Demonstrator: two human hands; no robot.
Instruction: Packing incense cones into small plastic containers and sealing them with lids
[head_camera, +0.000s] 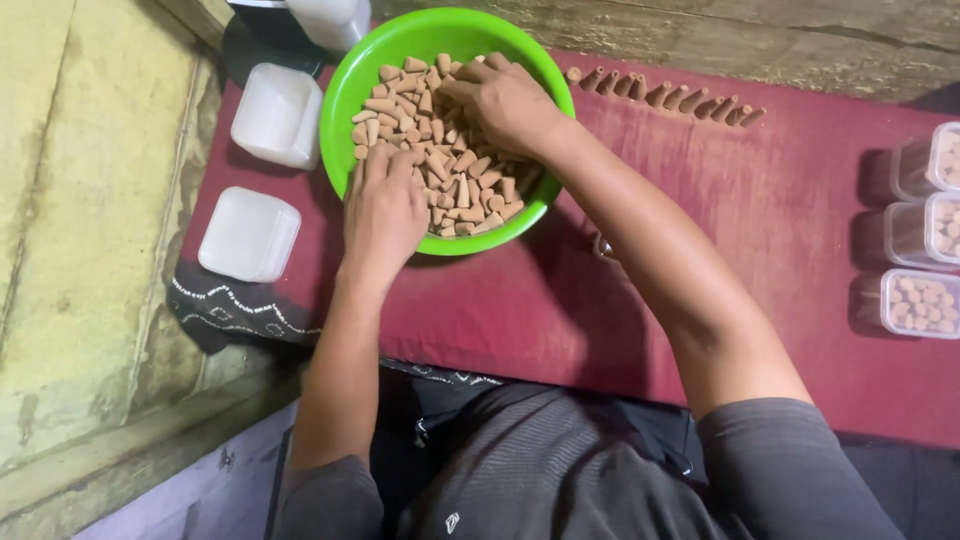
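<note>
Green bowl (345, 95) on red cloth (780, 210), full of tan cones (450, 150) — both hands in it. Left hand (385, 205) fingers curled into cones at near rim; right hand (505, 100) at far side, grip hidden — can't tell if holding any.

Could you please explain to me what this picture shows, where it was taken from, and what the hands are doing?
The picture comes from a camera worn on a person's head, looking down at their own two bare hands. Both reach into a green bowl full of small tan cones. The left hand rests on the cones at the near side; the right hand digs in at the far side. Whether either hand grips cones cannot be seen. The bowl sits on a dark red cloth. A row of cones lies beyond it, white lids lie to the left, and clear boxes holding cones stand on the right.
</note>
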